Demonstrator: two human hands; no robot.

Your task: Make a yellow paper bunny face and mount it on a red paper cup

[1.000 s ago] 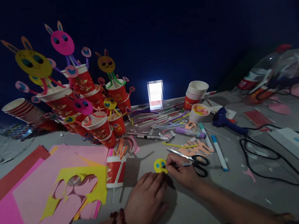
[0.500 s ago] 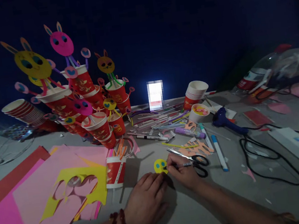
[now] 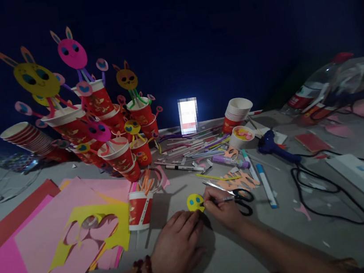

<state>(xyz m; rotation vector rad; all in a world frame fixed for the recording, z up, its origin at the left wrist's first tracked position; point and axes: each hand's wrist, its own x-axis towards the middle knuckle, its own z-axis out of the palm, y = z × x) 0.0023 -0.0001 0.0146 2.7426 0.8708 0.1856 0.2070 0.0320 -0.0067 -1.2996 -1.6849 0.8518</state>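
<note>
For clean marking, the small yellow disc (image 3: pixel 195 205) is best held flat and firmly at its near edge, with short, light strokes made so that the paper is not dragged and the two blue dots (image 3: pixel 192 202) on it are not smeared. The disc is laid on the grey table (image 3: pixel 172 191) in the near middle, to the right of the red cup of pens (image 3: pixel 141 211) and to the left of the scissors (image 3: pixel 233 191). By the right hand (image 3: pixel 221 207) a dark pen (image 3: pixel 225 199) is pinched between thumb and fingers, which are curled closely, its tip brought to the right-hand dot; whether the paper is actually being touched cannot be told. The left hand (image 3: pixel 179 246) is set palm down, its fingers almost straight and nearly pressed together, with nothing gripped; the disc's near edge appears to be pinned by the fingertips, though how firmly cannot be judged. Since the scissor handles are lain close beside the right hand, room for the pen's back end should be minded, and the fingertips should be held clear of any wet ink
</note>
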